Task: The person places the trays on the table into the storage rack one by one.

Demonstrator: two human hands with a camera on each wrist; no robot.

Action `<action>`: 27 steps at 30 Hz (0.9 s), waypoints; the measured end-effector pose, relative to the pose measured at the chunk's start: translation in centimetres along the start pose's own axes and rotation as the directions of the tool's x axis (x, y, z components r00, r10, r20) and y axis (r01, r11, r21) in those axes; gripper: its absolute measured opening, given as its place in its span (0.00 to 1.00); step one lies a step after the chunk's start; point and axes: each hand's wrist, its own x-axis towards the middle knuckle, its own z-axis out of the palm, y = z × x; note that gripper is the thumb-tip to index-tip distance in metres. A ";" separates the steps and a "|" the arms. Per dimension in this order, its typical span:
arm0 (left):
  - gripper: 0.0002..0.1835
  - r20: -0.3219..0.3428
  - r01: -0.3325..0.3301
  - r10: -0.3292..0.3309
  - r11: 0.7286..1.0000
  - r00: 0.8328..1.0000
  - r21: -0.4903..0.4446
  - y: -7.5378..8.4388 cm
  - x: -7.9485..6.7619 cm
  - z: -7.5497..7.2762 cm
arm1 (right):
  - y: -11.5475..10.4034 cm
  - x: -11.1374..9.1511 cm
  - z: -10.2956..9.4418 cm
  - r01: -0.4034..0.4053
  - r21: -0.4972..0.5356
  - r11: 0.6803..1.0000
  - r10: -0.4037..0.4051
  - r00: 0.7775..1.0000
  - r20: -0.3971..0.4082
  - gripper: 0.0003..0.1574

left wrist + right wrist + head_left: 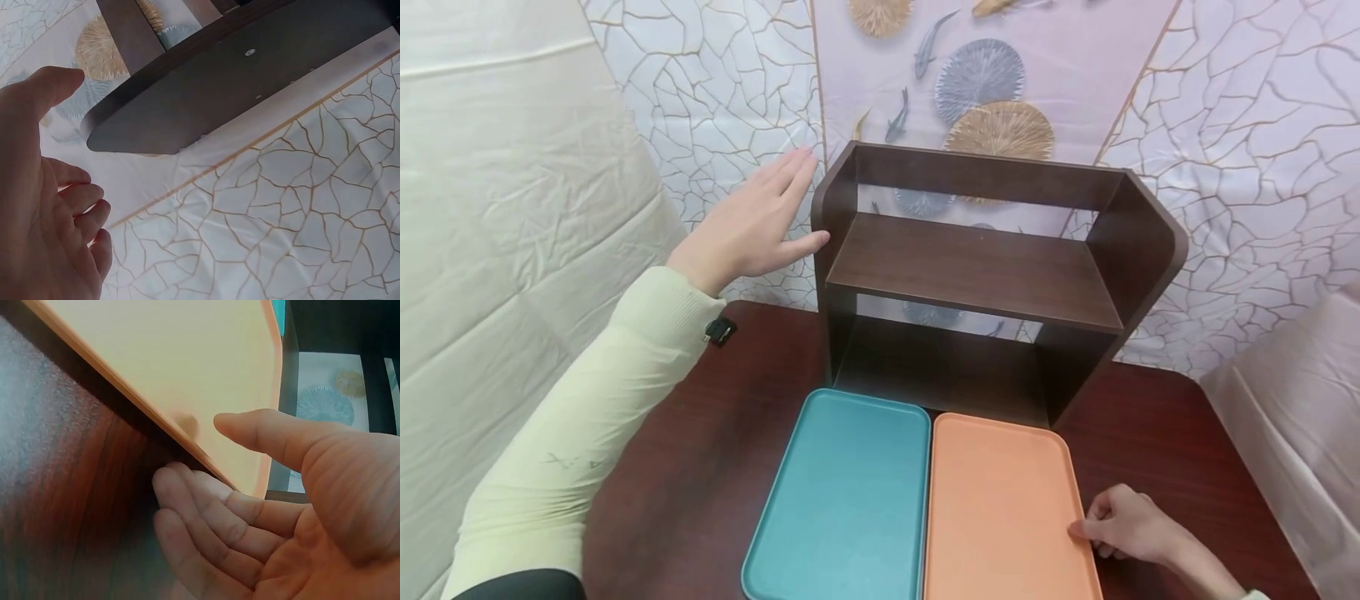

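My left hand (pixel 752 215) is raised beside the upper left side of a dark brown two-tier shelf (pixel 977 271), its fingers extended. In the left wrist view, a gap separates this hand (pixel 53 187) from the shelf's side panel (pixel 219 87). At the right edge of an orange tray (pixel 1003 508), my right hand (pixel 1127 525) has its thumb over the rim and its fingers loosely bent outside it. The right wrist view shows the thumb of this hand (pixel 269 500) seemingly above the tray surface, with a shadow below. A teal tray (pixel 842 492) lies left of the orange one.
Both trays lie on a dark reddish-brown table (pixel 700 475), just in front of the shelf. Behind hangs a patterned cloth (pixel 1240 150). Pale fabric hangs at the left (pixel 512 208), and more drapes at the right side.
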 end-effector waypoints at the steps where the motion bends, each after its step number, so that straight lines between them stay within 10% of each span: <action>1: 0.49 0.002 -0.003 0.003 1.000 1.000 0.009 0.1 0.2 -0.1 | 0.0 0.0 0.1 -0.002 0.004 1.000 0.002 1.000 0.000 0.17; 12: 0.49 0.014 -0.017 0.016 0.998 1.000 0.060 1.0 1.8 0.0 | 0.4 -0.1 1.1 0.002 0.057 0.998 0.000 0.999 -0.045 0.14; 27: 0.46 0.025 -0.052 0.048 0.986 0.999 0.161 0.5 2.4 1.0 | 2.0 0.2 0.6 0.056 0.268 0.962 -0.091 0.989 0.117 0.09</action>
